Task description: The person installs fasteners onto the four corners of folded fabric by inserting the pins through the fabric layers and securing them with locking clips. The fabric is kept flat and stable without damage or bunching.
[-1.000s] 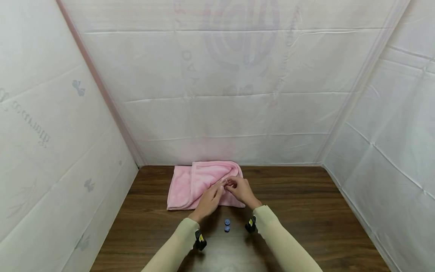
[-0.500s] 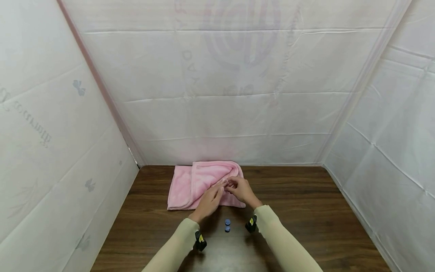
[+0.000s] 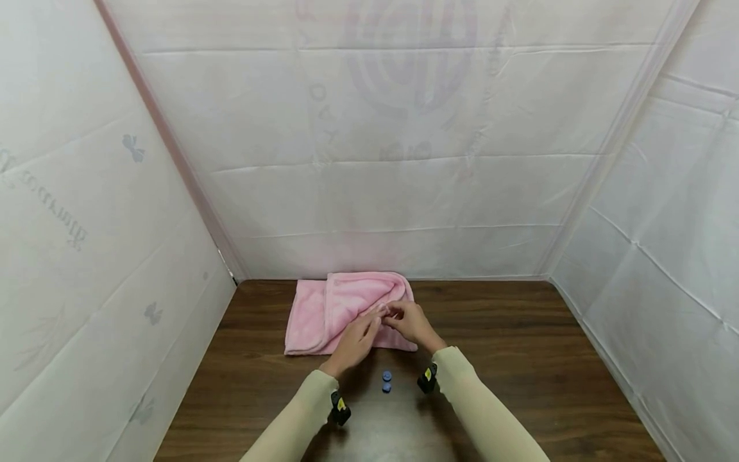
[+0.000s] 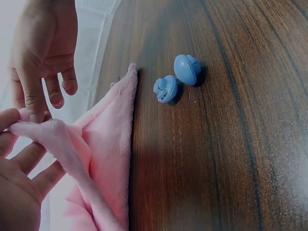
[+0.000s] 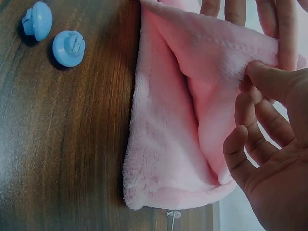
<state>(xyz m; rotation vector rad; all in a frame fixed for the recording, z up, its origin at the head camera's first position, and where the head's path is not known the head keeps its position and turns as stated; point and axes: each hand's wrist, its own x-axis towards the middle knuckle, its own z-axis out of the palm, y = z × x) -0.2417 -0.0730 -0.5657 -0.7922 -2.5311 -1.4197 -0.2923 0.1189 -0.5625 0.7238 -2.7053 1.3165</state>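
A folded pink plush cloth (image 3: 355, 301) lies at the back of the brown table, one corner lifted. My left hand (image 3: 353, 343) grips the raised edge, some of its fingers behind the cloth and others in front in the right wrist view. Facing it, my right hand (image 3: 408, 323) pinches the same edge between thumb and forefinger (image 5: 264, 82), its other fingers loosely bent. Whatever is between the fingertips besides cloth is hidden. Two small blue round clips (image 4: 186, 70) rest on the table in front of the cloth, one showing its slotted side.
A small clear-headed pin (image 5: 173, 214) sticks out beside the cloth's corner. White sheet walls (image 3: 369, 199) enclose the wooden table (image 3: 508, 359) at the back and both sides. Dark wrist cameras (image 3: 340, 409) sit on both sleeves.
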